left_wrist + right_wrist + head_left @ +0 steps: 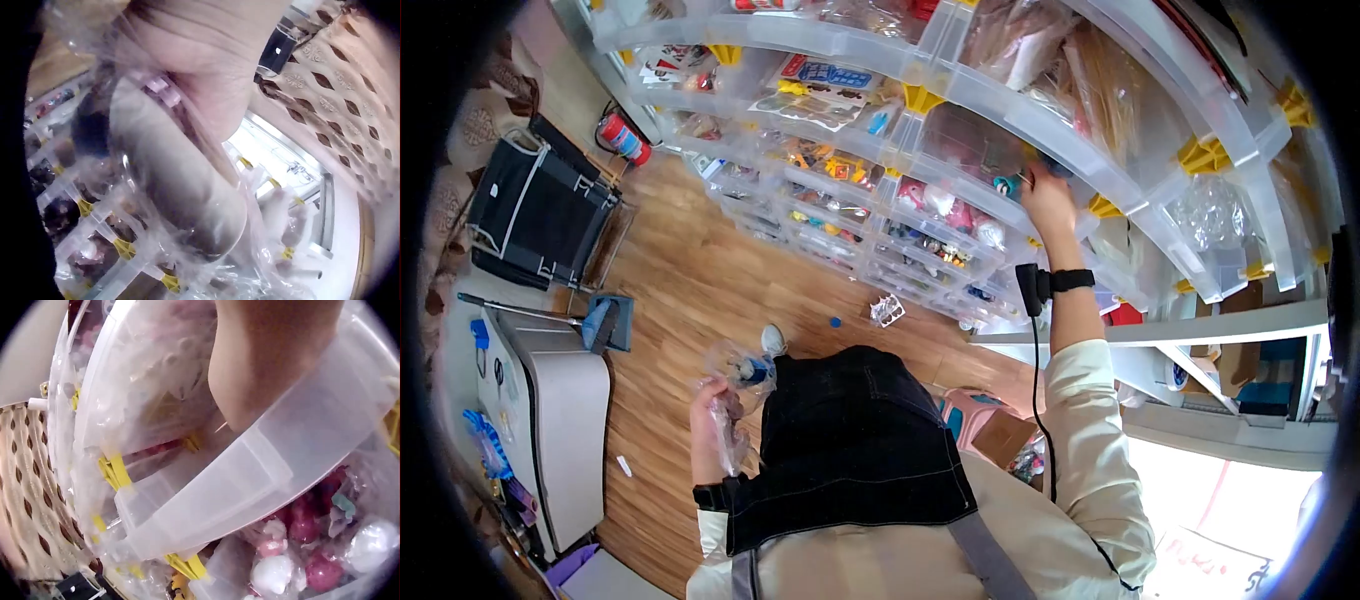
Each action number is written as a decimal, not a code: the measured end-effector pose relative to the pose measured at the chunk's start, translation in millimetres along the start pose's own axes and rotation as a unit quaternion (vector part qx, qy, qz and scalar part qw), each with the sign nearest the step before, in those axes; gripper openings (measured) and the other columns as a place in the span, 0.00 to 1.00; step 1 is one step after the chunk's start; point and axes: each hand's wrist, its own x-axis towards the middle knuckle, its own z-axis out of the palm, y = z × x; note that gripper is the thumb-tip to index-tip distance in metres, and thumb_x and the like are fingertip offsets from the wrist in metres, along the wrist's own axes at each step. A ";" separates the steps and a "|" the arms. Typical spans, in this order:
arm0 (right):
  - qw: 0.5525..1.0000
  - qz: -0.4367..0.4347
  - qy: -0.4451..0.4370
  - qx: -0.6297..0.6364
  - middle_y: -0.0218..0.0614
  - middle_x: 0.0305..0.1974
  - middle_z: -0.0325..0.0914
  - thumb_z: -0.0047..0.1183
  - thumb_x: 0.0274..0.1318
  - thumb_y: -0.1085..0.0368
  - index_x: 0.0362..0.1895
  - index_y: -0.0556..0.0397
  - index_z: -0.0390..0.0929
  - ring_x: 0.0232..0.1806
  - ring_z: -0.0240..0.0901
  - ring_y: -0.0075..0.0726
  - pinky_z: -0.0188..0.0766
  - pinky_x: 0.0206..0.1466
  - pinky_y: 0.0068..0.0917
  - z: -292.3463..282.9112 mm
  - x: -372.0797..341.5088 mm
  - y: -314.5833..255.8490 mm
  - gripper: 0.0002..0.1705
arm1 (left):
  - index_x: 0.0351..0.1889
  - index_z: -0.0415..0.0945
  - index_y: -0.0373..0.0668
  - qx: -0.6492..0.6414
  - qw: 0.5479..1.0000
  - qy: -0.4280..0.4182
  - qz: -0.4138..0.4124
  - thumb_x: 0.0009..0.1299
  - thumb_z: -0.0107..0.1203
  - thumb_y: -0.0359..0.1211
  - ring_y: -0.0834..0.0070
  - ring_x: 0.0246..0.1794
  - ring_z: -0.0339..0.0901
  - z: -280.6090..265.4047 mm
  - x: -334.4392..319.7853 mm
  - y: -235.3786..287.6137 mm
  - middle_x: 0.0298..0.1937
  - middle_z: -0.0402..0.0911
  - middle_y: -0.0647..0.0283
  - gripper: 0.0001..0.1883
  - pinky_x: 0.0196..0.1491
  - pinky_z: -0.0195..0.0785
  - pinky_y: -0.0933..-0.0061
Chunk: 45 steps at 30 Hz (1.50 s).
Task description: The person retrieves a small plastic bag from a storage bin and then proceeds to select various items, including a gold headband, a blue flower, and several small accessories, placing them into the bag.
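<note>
My left hand [718, 405] grips a clear plastic bag [745, 368] low at my left side; something dark blue shows inside it. In the left wrist view the bag [181, 181] holds a pale, rounded item against the palm. My right hand [1048, 195] reaches into a clear drawer of the shelf unit, with a teal item [1006, 186] beside its fingers. The right wrist view shows the forearm [269, 369] going down behind the drawer's frosted front wall [219, 487], which hides the fingers.
Stacked drawers with yellow clips [921, 98] hold bagged toys. A black folding chair [545, 205], a fire extinguisher [622, 138] and a blue dustpan [607, 323] stand to the left. A pink stool [970, 418] is below the shelves.
</note>
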 end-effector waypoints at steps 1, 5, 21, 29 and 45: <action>0.999 -0.020 0.031 0.023 0.49 0.27 0.74 0.40 0.49 0.56 0.41 0.46 0.68 0.29 0.71 0.57 0.69 0.33 0.48 2.6 -0.8 2.3 0.15 | 0.23 0.65 0.48 0.004 1.000 -0.002 0.001 0.52 0.50 0.32 0.82 0.12 0.59 -3.9 5.0 -4.9 0.16 0.65 0.72 0.05 0.15 0.48 0.81; 0.993 0.062 0.100 0.010 0.48 0.30 0.75 0.40 0.49 0.57 0.35 0.53 0.70 0.29 0.72 0.56 0.69 0.32 0.48 0.0 -1.6 -7.8 0.15 | 0.22 0.64 0.48 0.012 0.997 -0.060 0.051 0.52 0.51 0.32 0.82 0.12 0.58 -11.9 12.5 -12.5 0.15 0.65 0.71 0.05 0.14 0.48 0.81; 0.738 0.190 0.144 0.631 0.29 0.18 0.67 0.47 0.52 0.60 0.28 0.59 0.71 0.16 0.60 0.24 0.56 0.21 0.21 -16.5 -59.5 -0.5 0.13 | 0.20 0.59 0.47 0.023 0.991 -0.064 0.114 0.55 0.48 0.32 0.82 0.11 0.54 -7.3 -3.2 -21.1 0.13 0.58 0.72 0.08 0.15 0.44 0.79; 0.900 0.096 0.258 0.338 0.49 0.24 0.71 0.50 0.46 0.64 0.31 0.54 0.72 0.26 0.68 0.54 0.64 0.30 0.36 -43.3 -99.9 3.8 0.08 | 0.21 0.64 0.46 0.095 0.988 -0.101 0.069 0.51 0.53 0.33 0.79 0.12 0.61 30.9 4.4 -3.8 0.16 0.65 0.67 0.07 0.16 0.54 0.78; 0.866 -0.173 0.336 0.327 0.41 0.25 0.72 0.55 0.34 0.74 0.32 0.54 0.74 0.25 0.69 0.46 0.66 0.29 0.31 -97.0 -92.8 -87.6 0.13 | 0.23 0.70 0.41 0.022 0.974 -0.224 -0.005 0.53 0.52 0.31 0.78 0.20 0.68 6.0 48.5 -6.7 0.20 0.71 0.67 0.04 0.23 0.60 0.78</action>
